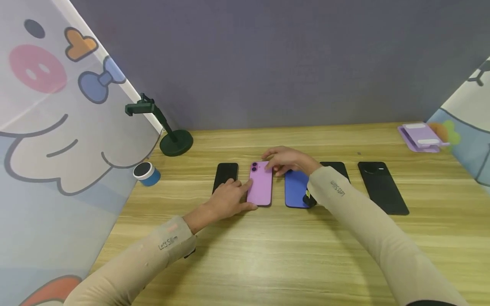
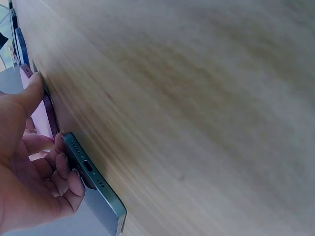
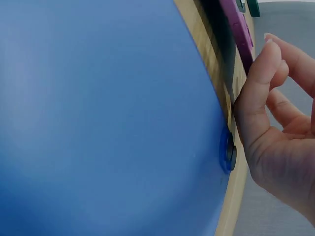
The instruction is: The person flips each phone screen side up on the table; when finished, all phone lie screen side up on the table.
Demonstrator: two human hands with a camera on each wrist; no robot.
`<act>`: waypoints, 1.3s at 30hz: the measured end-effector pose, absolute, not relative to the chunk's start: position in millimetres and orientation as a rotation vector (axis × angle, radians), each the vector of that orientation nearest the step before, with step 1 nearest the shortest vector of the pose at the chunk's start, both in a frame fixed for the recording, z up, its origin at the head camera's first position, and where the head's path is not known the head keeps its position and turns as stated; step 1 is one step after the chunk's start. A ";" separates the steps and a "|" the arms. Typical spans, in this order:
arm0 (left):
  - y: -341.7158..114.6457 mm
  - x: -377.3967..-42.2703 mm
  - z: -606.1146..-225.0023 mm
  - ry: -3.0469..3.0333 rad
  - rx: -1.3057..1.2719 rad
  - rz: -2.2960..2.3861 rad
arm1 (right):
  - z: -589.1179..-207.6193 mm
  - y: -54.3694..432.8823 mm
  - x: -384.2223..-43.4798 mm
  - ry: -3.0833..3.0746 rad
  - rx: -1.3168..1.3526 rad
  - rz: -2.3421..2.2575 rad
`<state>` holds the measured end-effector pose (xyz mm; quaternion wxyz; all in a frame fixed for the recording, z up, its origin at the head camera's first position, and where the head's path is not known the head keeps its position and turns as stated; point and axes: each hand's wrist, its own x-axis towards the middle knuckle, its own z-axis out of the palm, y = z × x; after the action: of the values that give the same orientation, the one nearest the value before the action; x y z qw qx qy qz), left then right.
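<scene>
So, in the head view, the pink rectangular phone [image 1: 260, 189] lies camera side up on the wood-grain table [image 1: 245, 255], right between both hands. Left hand [image 1: 226, 199] has its thumb and forefinger spread out, touching the phone's bottom end and side edge. Right hand [image 1: 289, 159] has loosely bent fingers, with a digit at the upper corner. There's a slim black phone [image 1: 226, 171] just past the left hand's knuckles, and a flat blue phone [image 1: 294, 189] below the right hand, partly covered by the beige sleeve [image 1: 333, 187]. Over in the left wrist view, the thumb's on the pink one's edge while the smaller fingers curl by the black phone's greenish metal end; can't tell if they're pressing it. Right wrist view: blue back beside the hand, fingertips right at the pink edge, relaxed rather than clenched.
</scene>
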<state>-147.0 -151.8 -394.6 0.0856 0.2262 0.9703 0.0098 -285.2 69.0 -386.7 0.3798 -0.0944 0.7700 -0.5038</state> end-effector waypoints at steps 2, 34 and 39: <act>-151.8 -147.4 -394.5 2.887 0.669 0.037 | -388.0 70.2 -284.6 1.952 -0.244 -1.303; -151.5 -151.6 -395.3 2.871 0.671 0.052 | -381.4 76.6 -279.6 2.108 -0.403 -1.127; -150.7 -151.8 -393.9 2.860 0.662 0.062 | -382.5 76.3 -282.0 2.110 -0.393 -1.121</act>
<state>-151.8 -150.7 -393.9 0.1025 0.2242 0.9689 0.0210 -282.0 76.3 -382.5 0.3525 -0.1518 0.8154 -0.4334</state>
